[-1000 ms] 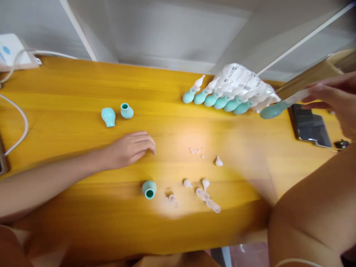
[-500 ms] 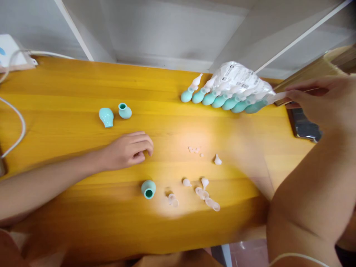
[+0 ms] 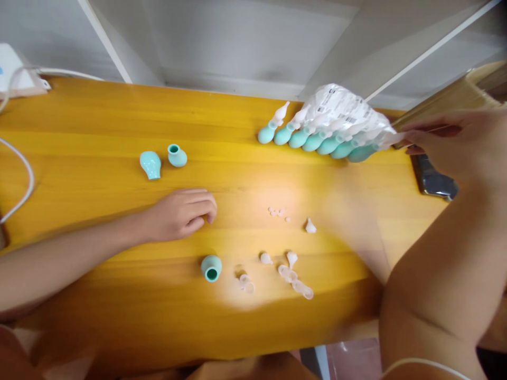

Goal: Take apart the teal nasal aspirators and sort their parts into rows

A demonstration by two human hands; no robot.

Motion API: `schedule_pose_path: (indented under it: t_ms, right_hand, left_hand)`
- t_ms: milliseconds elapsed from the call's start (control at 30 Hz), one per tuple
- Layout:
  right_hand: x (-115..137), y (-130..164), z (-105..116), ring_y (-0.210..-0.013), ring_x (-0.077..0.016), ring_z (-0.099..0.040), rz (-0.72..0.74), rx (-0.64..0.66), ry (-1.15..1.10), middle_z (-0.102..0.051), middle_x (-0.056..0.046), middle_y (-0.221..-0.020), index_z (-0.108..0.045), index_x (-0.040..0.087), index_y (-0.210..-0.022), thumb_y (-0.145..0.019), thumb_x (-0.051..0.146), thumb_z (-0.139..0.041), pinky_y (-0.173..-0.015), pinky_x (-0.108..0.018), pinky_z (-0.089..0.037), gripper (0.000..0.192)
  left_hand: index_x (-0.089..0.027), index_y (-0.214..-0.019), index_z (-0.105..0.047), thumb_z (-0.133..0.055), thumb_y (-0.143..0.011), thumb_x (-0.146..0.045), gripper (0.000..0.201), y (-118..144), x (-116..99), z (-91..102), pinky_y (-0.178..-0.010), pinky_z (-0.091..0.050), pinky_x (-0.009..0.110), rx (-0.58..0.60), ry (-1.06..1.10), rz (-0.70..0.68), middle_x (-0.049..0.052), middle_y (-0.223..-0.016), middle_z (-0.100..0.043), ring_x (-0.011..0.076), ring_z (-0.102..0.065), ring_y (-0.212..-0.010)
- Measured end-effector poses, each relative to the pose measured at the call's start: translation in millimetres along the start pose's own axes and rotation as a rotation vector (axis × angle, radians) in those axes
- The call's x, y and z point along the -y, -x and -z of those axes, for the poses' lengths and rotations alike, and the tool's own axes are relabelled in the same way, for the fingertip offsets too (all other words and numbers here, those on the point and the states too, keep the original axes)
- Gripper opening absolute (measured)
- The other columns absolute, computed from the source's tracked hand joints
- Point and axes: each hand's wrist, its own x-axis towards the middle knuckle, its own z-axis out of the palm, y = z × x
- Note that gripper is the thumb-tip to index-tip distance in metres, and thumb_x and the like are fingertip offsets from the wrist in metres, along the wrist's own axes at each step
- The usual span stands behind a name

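My left hand [image 3: 184,215] rests on the table, fingers loosely curled, with a gap beside the thumb and nothing visible in it. At the right, the fingers of my right hand [image 3: 447,140] pinch the pale tip of the last bulb syringe [image 3: 362,152] in a slanted row. Several other teal bulb syringes [image 3: 312,141] with whitish nozzles lie along that row. Two loose teal bulbs, one [image 3: 151,164] mouth down and another [image 3: 177,155] mouth up, sit beyond my left hand. A third teal bulb [image 3: 212,268] lies nearer me, its opening towards me.
Small pale pellets [image 3: 277,212] lie mid-table. Whitish nozzle tips [image 3: 310,226] and clear connector pieces [image 3: 295,281] are scattered closer to me. A printed plastic bag [image 3: 343,108] stands behind the row. A dark phone-like object [image 3: 433,179] and a cardboard box [image 3: 443,95] are at right.
My right hand shifts very slightly left, still pinching the bulb syringe's tip. The view tilts a little; my left hand and the loose parts stay put.
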Motion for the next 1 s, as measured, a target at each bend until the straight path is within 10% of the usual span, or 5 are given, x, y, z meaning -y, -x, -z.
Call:
schedule_pose_path:
  t_ms: [267,1000]
  right_hand:
    - [37.7,15.2,5.2,-0.101,-0.0258,-0.084,-0.095,0.014,0.04,-0.083,-0.008,-0.091,-0.089,0.024,-0.122,-0.099,0.02,-0.077,-0.092,-0.035,-0.061,0.027]
    - [3.8,1.8,-6.8,-0.091,-0.0264,-0.081,-0.003,0.07,0.066,-0.082,-0.01,-0.092,-0.085,0.025,-0.119,-0.098,0.03,-0.078,-0.08,-0.037,-0.056,0.022]
  left_hand:
    - [-0.023,-0.096,-0.062,-0.048,-0.097,0.001,0.028,-0.3,-0.2,0.3,-0.082,-0.052,0.031,0.011,-0.001,0.002,0.001,-0.094,-0.074,0.0178,-0.066,-0.084]
    - [-0.022,-0.109,-0.068,-0.054,-0.104,-0.003,0.025,-0.6,-2.0,-2.9,-0.091,-0.057,0.031,-0.097,-0.061,-0.005,0.006,-0.111,-0.074,0.0185,-0.07,-0.098]
